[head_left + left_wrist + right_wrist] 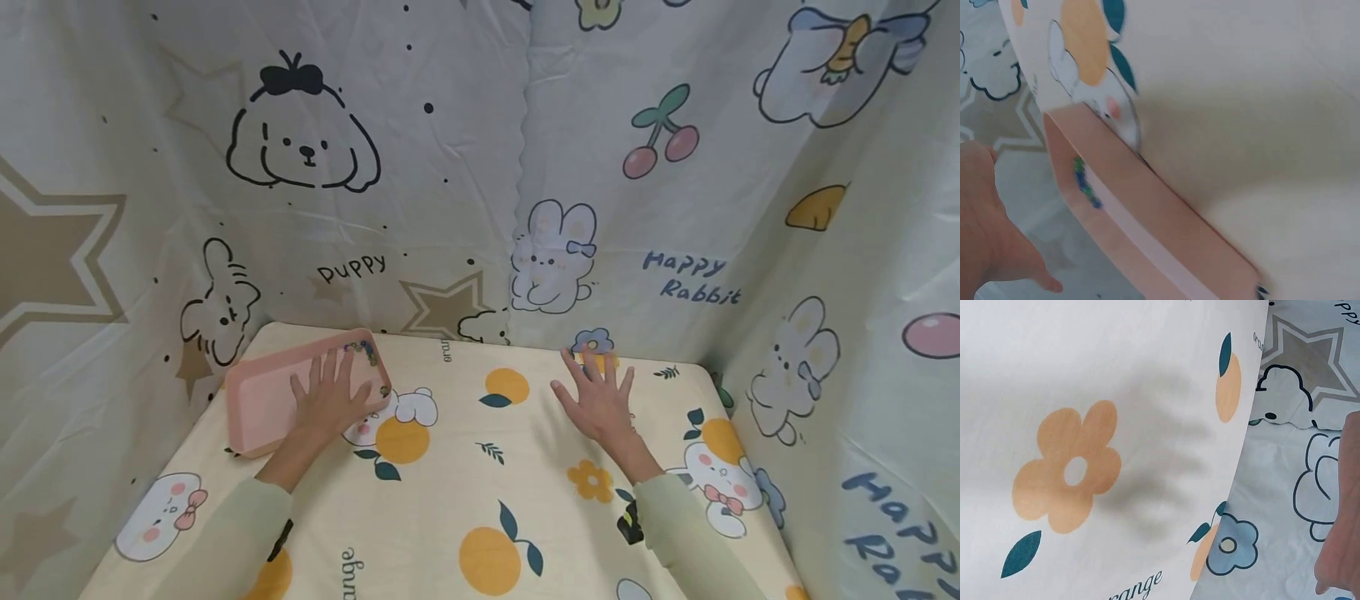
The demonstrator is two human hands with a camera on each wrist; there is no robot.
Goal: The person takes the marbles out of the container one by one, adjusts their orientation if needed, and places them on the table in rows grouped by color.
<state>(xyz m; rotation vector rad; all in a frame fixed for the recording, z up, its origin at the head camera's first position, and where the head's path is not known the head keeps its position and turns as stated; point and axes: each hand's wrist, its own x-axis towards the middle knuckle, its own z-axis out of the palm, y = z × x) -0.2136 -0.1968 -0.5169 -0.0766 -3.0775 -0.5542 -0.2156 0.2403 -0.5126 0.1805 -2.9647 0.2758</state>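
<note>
A shallow pink tray (258,408) lies at the table's left side. Small blue and green beads (365,348) gather in its far right corner, and the left wrist view shows these beads (1085,182) inside the tray wall (1147,187). Over the tray's right part my left hand (328,402) hovers with fingers spread, holding nothing. Toward the right of the table, my right hand (602,400) is raised above the cloth with its fingers spread and nothing in it. Its shadow falls on the cloth in the right wrist view, where part of that hand (1341,519) shows at the edge.
A cream tablecloth (427,517) printed with oranges, flowers and rabbits covers the table. Patterned curtains (450,217) hang close behind the far edge and along both sides. A dark band (631,523) sits at the right wrist.
</note>
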